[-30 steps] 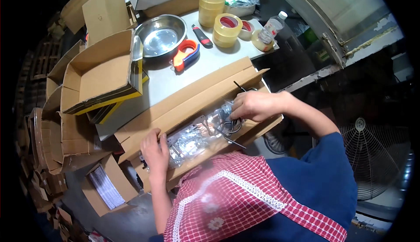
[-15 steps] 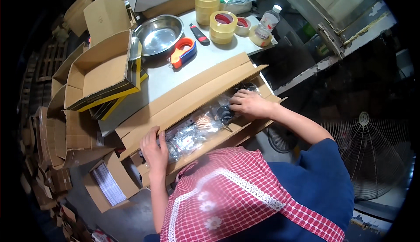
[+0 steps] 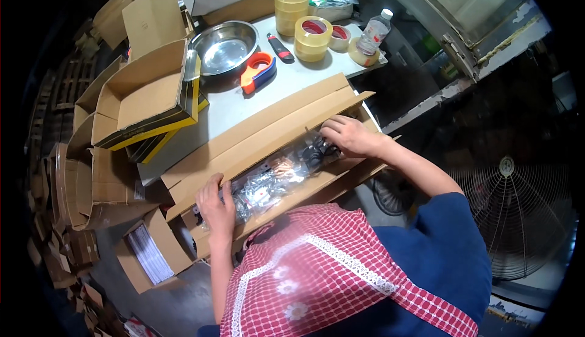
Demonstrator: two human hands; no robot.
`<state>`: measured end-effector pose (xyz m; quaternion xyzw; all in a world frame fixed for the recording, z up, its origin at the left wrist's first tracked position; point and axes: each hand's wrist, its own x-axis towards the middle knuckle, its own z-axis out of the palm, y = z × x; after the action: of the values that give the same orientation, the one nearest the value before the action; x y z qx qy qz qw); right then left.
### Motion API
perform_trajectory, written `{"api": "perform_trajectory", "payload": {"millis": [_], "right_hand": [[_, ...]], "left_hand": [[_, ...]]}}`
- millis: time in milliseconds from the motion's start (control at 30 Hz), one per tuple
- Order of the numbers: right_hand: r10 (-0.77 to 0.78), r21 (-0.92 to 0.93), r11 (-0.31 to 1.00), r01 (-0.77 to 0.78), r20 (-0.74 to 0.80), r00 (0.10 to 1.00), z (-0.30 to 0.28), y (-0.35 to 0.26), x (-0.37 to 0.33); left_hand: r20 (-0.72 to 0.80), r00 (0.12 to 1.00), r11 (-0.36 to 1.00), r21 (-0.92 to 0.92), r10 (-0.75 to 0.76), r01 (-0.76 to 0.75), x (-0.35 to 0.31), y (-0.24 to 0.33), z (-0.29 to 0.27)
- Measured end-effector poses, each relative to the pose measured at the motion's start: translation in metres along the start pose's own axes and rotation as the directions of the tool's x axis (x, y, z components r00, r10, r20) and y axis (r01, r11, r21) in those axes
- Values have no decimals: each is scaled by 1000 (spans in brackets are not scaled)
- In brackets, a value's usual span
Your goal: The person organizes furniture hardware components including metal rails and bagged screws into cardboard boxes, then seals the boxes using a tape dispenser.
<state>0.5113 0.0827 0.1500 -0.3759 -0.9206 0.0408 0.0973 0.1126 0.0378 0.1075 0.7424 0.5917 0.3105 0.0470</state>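
Observation:
A long open cardboard box (image 3: 277, 210) lies slantwise before me, its flaps folded out. Inside are clear plastic bags of small metal parts (image 3: 259, 194), some copper-coloured pieces (image 3: 283, 167) and black looped parts (image 3: 314, 153). My left hand (image 3: 216, 206) rests at the box's left end, fingers extended over the wall and thumb apart. At the other end, my right hand (image 3: 353, 137) dips into the box beside the black parts. Its fingers are curled down together; what they hold is hidden.
Beyond the box, the table bears a steel bowl (image 3: 222, 41), a tape dispenser (image 3: 257, 72), a utility knife (image 3: 280, 48), stacked tape rolls (image 3: 312, 47) and a plastic bottle (image 3: 373, 32). Open cartons (image 3: 140, 90) crowd the left. A fan (image 3: 506, 215) stands at right.
My right hand has shifted slightly at the box's right end, its fingers curling more, and the bag with the black parts has moved a little. My left hand stays in place.

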Motion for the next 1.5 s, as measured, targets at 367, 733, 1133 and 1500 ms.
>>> {"api": "perform_trajectory", "payload": {"millis": [367, 733, 1133, 1500], "right_hand": [[64, -24, 998, -59, 327, 943, -42, -20, 12], [34, 50, 998, -41, 129, 991, 20, 7, 8], [-77, 0, 997, 77, 71, 994, 30, -5, -3], [-266, 25, 964, 265, 60, 962, 22, -69, -32]], "left_hand": [[-24, 1000, 1000, 0, 3, -3, 2, -1, 1], [-35, 999, 999, -30, -12, 11, 1, -5, 0], [-27, 1000, 999, -32, 3, -4, 4, -5, 0], [297, 954, 997, -63, -30, 51, 21, -4, -13]]}}
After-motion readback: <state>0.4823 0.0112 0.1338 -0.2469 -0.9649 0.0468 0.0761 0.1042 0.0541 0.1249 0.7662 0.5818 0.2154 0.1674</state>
